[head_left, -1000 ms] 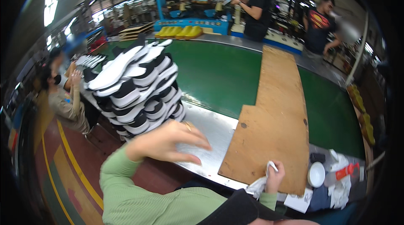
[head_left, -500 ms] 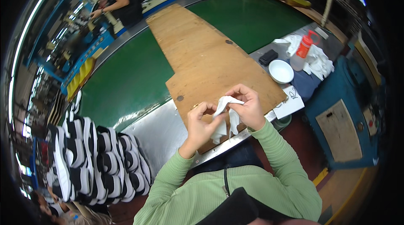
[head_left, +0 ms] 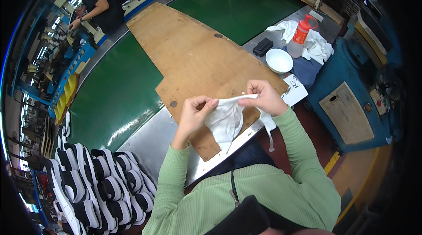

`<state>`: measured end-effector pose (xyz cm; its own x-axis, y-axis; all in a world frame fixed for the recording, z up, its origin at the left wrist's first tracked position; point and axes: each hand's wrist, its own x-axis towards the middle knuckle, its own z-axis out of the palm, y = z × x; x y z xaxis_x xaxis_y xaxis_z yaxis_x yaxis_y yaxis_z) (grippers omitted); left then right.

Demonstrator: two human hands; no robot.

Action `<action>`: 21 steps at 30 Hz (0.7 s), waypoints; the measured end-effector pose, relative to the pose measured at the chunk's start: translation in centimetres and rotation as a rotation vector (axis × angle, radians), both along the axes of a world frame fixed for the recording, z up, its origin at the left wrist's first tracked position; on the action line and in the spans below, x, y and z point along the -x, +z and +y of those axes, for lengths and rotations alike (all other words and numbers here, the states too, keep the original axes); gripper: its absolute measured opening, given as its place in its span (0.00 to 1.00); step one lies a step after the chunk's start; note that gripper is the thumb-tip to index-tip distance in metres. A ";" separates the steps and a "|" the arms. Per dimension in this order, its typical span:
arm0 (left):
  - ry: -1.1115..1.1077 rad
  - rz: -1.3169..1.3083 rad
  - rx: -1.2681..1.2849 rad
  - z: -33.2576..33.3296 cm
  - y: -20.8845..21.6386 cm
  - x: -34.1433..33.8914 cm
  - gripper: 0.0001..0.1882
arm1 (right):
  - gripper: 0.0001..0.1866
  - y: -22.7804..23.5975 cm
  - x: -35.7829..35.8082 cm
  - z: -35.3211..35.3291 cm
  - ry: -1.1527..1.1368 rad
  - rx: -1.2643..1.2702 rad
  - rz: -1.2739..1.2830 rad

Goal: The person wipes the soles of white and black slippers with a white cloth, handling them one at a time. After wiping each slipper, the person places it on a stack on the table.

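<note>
A: At the far left, below the near-left corner of the worktop (head_left: 145, 134), there is a stack of black and white shoes (head_left: 88, 186). What is next to the right?

B: The left hand (head_left: 193, 114) of the person. It is pinched shut on one upper corner of a white cloth (head_left: 226, 120), above the near edge of the brown board (head_left: 198, 63) that lies on the worktop.

A: And the other hand?

B: The right hand (head_left: 263, 98) is closed on the opposite corner. The two hands are a little apart, so the top edge of the cloth is stretched between them and the rest hangs down.

A: How will the cloth handle?

B: It looks thin, soft and very light. It folds under its own weight, so probably it is best taken at the corners or along the hem, as now. A loose strip dangles on the right side and could catch.

A: Further right?

B: A white bowl (head_left: 279, 60), a dark small box (head_left: 263, 46), and a bottle with a red cap (head_left: 300, 35) on white rags (head_left: 318, 45), near the right end of the worktop.
</note>
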<state>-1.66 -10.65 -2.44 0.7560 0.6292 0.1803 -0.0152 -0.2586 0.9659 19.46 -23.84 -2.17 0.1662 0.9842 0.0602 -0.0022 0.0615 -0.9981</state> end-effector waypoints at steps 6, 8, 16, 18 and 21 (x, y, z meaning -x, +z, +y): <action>0.090 0.044 0.286 1.9 -3.0 -1.0 0.13 | 0.15 -1.6 -1.6 2.5 -0.083 0.111 -0.252; 0.097 0.035 0.304 2.4 -3.5 -1.1 0.12 | 0.20 -1.4 -1.8 2.6 -0.037 0.126 -0.629; -0.011 -0.046 0.304 1.2 -3.0 -1.1 0.07 | 0.37 -2.1 3.7 5.0 0.121 -0.238 -0.418; -0.013 -0.180 0.327 0.9 -2.6 -1.0 0.12 | 0.34 -2.2 4.4 6.1 0.156 -0.159 -0.339; -0.049 -0.099 0.360 1.2 -2.1 -0.6 0.18 | 0.22 -1.7 3.7 6.7 0.040 0.033 -0.059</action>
<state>-1.02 -9.47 -4.58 0.7769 0.6290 0.0281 -0.1172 0.1006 0.9880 15.78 -17.17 -3.83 0.1236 0.9917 0.0362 0.0546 0.0297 -0.9981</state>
